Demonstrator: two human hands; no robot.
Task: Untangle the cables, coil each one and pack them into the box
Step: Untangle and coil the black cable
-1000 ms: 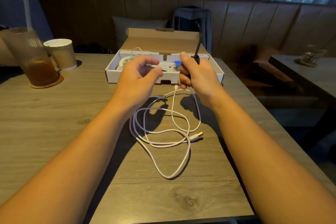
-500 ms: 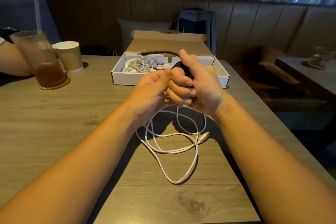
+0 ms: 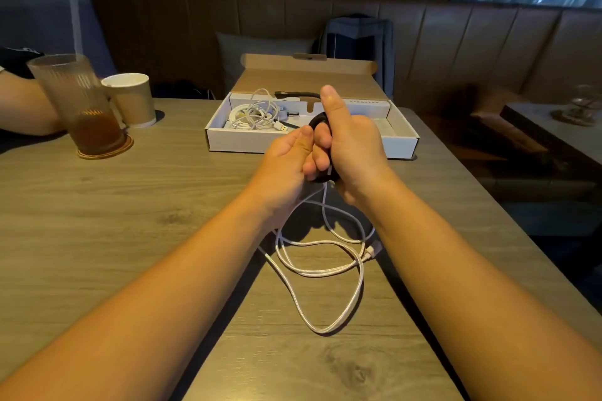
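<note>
My right hand (image 3: 350,146) is closed around a coiled black cable (image 3: 316,122), thumb pointing up, just in front of the open cardboard box (image 3: 312,145). My left hand (image 3: 285,161) presses against it and pinches the coil's edge. A loose white braided cable (image 3: 321,265) lies in loops on the table under my wrists; one strand rises into my hands. Its USB plug (image 3: 373,252) rests by my right forearm. Inside the box's left part sits a bundle of white cables (image 3: 257,114).
A tall ribbed glass of brown drink (image 3: 81,107) on a coaster and a paper cup (image 3: 130,99) stand at the left. Another person's arm (image 3: 22,107) rests at the far left edge. The table's right edge runs close to my right arm.
The black cable, sticking up from my right fist a second ago, is now wound into a coil in that hand. My left hand has closed in against it. The view has shifted slightly.
</note>
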